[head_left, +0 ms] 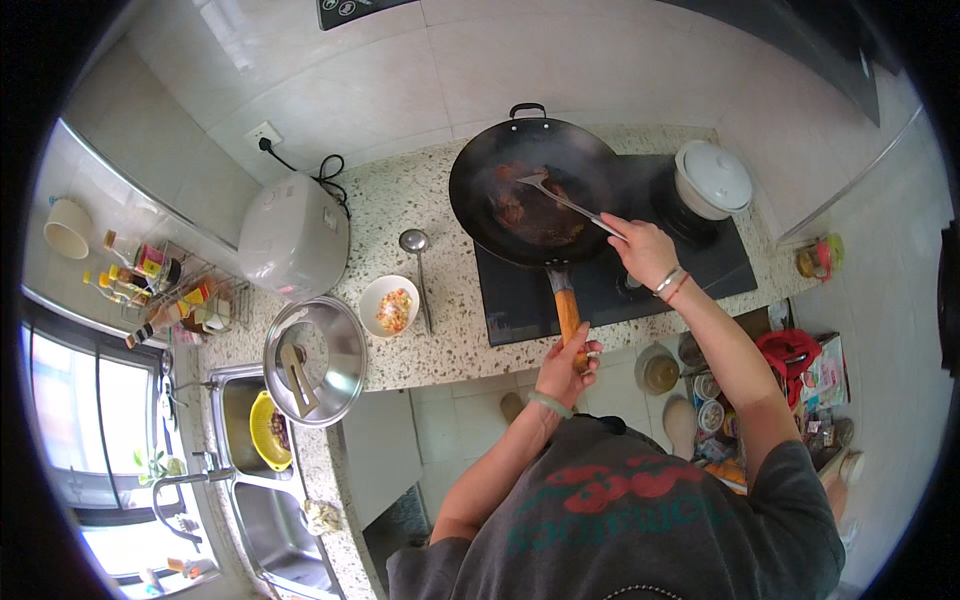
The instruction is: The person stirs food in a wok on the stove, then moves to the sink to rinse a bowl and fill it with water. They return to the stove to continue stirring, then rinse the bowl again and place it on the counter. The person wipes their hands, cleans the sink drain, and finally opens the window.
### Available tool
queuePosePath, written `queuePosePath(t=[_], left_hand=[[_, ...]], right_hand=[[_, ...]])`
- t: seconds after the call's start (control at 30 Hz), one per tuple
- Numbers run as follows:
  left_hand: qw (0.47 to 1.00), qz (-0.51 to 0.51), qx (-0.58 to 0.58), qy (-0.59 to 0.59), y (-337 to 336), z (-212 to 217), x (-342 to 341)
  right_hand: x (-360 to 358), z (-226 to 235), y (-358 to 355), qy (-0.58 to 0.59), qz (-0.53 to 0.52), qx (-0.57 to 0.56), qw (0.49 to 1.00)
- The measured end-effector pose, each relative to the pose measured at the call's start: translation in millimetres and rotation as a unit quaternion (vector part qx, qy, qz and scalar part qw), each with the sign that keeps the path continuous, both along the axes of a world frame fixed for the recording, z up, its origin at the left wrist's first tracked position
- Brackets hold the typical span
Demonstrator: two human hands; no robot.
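"Left hand point(568, 366), head view?"

"Clasped round the wooden handle point(567, 310) of the wok point(590, 160), on the cooktop point(520, 305); right hand point(648, 255) grips a metal spatula point(574, 205), blade point(532, 181) over the wok's browned food point(509, 210)."

"Hazard?"

"Probably scorching, if stirring lags."

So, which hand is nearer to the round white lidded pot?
Right: the right hand, holding the silver spatula, is just lower left of the pot; the left hand, gripping the wooden handle of the black wok, is farther lower left.
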State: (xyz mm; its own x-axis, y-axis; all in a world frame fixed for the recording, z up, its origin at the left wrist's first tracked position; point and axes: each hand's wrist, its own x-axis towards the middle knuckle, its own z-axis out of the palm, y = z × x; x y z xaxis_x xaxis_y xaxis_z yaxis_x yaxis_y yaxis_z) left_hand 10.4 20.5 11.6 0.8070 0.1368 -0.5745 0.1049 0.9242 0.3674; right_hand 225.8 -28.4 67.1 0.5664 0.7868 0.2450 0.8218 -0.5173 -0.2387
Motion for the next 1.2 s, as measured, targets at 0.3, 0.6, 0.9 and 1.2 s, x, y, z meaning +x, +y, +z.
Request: queuePosePath(t=[0.3, 0.6, 0.9, 1.2], left_hand=[[1.000, -0.005, 0.002, 0.005, 1, -2, -1], [1.000, -0.002, -0.007, 0.001, -1, -2, 0], [1.000, -0.012, -0.001, 0.001, 1, -1, -2], [1.000, -0.025, -0.008, -0.006, 4, -4, -2]], right_hand=[[-13, 15, -27, -0.069, 0.044, -0.057, 0.995], [21, -2, -75, 0.293, -0.080, 0.134, 0.943], [1, -10, -33, 0.535, -0.121, 0.175, 0.817], [6, -31, 18, 0.081, -0.033, 0.121, 0.989]])
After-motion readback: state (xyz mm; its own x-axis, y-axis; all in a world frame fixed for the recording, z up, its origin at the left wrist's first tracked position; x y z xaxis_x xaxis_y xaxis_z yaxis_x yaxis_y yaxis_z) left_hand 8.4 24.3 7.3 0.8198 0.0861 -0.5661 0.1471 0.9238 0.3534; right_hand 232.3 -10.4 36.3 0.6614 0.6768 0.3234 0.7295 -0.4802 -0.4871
